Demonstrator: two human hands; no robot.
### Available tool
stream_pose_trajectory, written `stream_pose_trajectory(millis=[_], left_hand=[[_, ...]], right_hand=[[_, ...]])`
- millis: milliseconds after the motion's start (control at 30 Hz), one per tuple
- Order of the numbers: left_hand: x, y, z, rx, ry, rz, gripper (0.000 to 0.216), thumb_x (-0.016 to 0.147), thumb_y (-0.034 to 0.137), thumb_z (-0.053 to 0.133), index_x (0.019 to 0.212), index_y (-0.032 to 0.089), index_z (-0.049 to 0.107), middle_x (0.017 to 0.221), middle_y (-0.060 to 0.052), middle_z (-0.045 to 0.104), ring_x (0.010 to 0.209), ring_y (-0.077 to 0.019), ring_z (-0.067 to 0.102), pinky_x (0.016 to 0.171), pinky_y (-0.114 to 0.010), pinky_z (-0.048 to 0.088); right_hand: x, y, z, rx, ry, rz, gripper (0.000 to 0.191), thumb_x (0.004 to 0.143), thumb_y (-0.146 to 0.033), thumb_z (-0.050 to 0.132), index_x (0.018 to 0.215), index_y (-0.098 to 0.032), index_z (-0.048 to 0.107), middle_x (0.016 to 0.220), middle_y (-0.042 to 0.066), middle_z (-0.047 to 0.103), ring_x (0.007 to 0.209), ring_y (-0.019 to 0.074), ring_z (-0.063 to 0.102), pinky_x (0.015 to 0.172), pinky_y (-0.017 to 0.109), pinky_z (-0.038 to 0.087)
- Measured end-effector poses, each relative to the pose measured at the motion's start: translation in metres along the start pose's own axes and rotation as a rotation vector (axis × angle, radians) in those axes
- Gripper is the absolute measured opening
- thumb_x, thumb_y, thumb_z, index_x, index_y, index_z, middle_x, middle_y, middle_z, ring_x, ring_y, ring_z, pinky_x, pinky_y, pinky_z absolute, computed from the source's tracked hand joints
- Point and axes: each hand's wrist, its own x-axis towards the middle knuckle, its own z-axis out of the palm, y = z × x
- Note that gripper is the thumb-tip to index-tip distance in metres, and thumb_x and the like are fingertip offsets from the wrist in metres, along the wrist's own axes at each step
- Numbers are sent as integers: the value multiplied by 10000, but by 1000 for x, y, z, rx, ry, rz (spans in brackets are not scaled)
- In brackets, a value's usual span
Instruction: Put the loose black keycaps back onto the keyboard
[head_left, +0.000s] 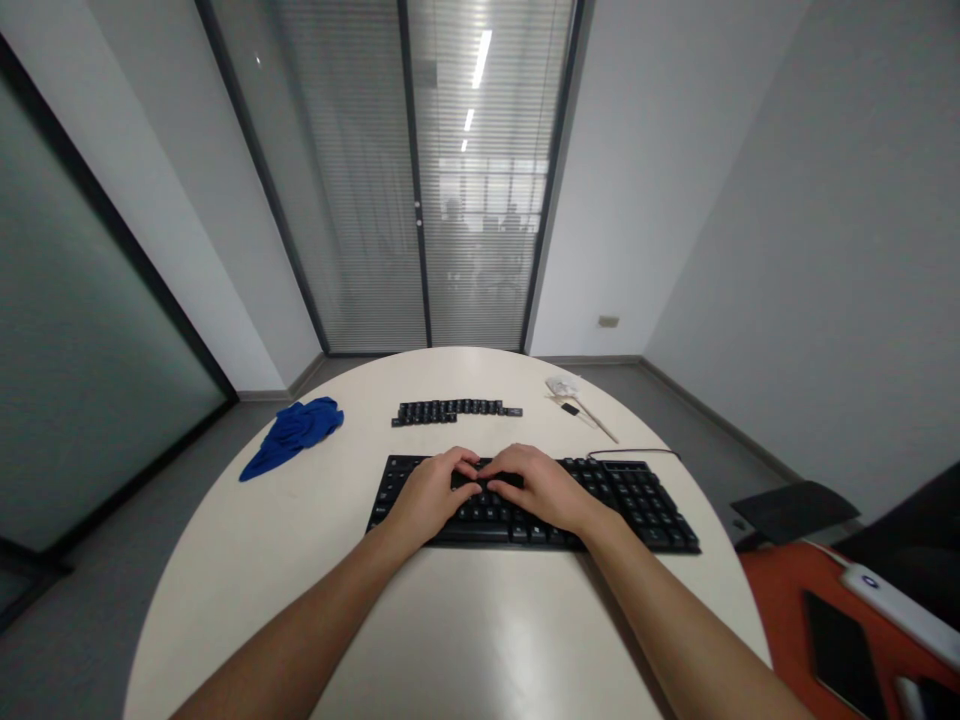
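Round and pale, the table (465, 640) carries a black keyboard (637, 495) at its centre. The left hand (431, 495) and the right hand (540, 485) meet over its middle, fingers curled onto the keys; whether they pinch anything, I cannot tell. Loose keycaps (454, 410) lie at twelve o'clock from the keyboard, a blue cloth (294, 432) at ten.

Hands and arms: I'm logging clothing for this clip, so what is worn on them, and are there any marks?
Nothing is worn. The left hand and right hand have no gloves, and no rings show. The left arm and right arm are uncovered down to the picture's edge: no sleeves, watch, bands or markings are visible.
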Motion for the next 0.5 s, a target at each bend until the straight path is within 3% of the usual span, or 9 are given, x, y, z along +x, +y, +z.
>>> stream_pose_trajectory(millis=[267,500], left_hand=[[-1,2,3,15,-4,-10,303,825,119,725,1085,237,623,975,9,789,967,-221,734,927,-338,502],[-2,14,-1,117,-31,-46,298,838,81,709,1078,231,615,985,3,788,970,-232,737,894,-342,517]], right_hand=[[1,7,7,-52,18,-64,189,976,-292,591,1019,-230,764,1011,47,774,977,207,686,906,322,492],[0,10,9,-76,-4,-92,199,979,-238,573,1055,-238,757,1055,29,775,979,188,700,890,286,494]])
